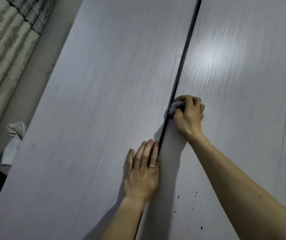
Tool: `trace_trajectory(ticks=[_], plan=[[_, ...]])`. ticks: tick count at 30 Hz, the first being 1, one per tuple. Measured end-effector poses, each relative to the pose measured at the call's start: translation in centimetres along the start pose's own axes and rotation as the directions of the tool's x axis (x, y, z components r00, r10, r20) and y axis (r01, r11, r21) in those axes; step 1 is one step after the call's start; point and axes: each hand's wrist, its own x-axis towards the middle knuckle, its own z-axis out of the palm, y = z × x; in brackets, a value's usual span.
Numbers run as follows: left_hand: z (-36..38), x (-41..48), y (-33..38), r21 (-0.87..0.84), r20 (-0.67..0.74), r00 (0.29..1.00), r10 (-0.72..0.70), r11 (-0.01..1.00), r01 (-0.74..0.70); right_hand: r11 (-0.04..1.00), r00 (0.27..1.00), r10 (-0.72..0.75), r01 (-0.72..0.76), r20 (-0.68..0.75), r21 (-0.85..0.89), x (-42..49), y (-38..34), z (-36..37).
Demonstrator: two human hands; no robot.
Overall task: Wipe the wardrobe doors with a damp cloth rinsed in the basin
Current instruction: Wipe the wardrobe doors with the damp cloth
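Two pale wood-grain wardrobe doors fill the view: the left door and the right door, split by a dark vertical gap. My right hand is closed around a small grey cloth, which is bunched and pressed against the right door's edge at the gap. My left hand lies flat on the left door, fingers together, fingertips at the gap just below the cloth. A ring sits on one finger. No basin is in view.
A patterned curtain hangs at the far left beside a plain wall strip. A white bundled fabric sits behind the left door's edge. Small dark specks dot the lower right door.
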Motion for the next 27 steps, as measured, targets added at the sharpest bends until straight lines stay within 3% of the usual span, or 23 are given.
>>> trace_trajectory(ticks=[2, 4, 7, 9, 12, 16, 18, 21, 22, 23, 24, 27], plan=[[-1.0, -0.1, -0.3, -0.048, 0.032, 0.999, 0.015, 0.999, -0.013, 0.996, 0.996, -0.027, 0.033, -0.080, 0.081, 1.1, -0.9, -0.6], [-2.0, -0.4, -0.9, -0.110, 0.048, 0.998, 0.043, 0.993, -0.037, 0.994, 0.994, -0.085, 0.090, -0.071, 0.065, 1.6, -1.7, -0.7], [-3.3, -2.5, -3.8, -0.223, -0.018, 0.992, -0.129, 0.967, 0.121, 0.981, 0.981, -0.191, 0.192, 0.042, -0.028, 0.4, -1.4, 0.1], [-4.2, -4.9, -6.9, -0.161, -0.082, 0.975, -0.206, 0.968, 0.191, 0.976, 0.976, -0.214, 0.216, 0.047, -0.031, -2.3, -0.5, 0.5], [-5.5, -8.5, -10.1, -0.014, -0.056, 0.992, -0.116, 0.993, 0.115, 0.959, 0.957, -0.285, 0.285, 0.053, 0.004, -9.1, 0.6, 1.2], [-6.4, -10.2, -10.0, 0.003, 0.026, 0.994, -0.104, 0.995, 0.104, 0.953, 0.924, -0.303, 0.295, 0.233, 0.069, -19.6, 1.7, 1.6], [-6.6, -10.5, -9.2, 0.016, 0.074, 0.993, -0.095, 0.995, 0.094, 0.952, 0.872, -0.302, 0.294, 0.386, 0.081, -24.8, 2.3, 0.9], [-7.0, -10.4, -7.5, 0.019, 0.160, 0.983, -0.089, 0.996, 0.087, 0.957, 0.647, -0.264, 0.269, 0.715, 0.110, -28.9, 2.3, -0.9], [-7.1, -10.5, -6.6, 0.018, 0.191, 0.978, -0.081, 0.997, 0.079, 0.960, 0.578, -0.240, 0.258, 0.780, 0.105, -29.2, 2.6, -1.9], [-7.2, -10.2, -6.0, 0.013, 0.211, 0.975, -0.069, 0.998, 0.067, 0.954, 0.553, -0.245, 0.285, 0.797, 0.096, -28.6, 2.9, -2.8], [-7.2, -10.0, -5.4, 0.006, 0.229, 0.972, -0.047, 0.999, 0.046, 0.947, 0.579, -0.257, 0.311, 0.774, 0.082, -27.5, 3.3, -3.8], [-7.1, -8.5, -3.9, -0.026, 0.263, 0.965, 0.026, 0.999, -0.020, 0.937, 0.794, -0.304, 0.349, 0.526, 0.015, -22.1, 4.8, -6.1]])
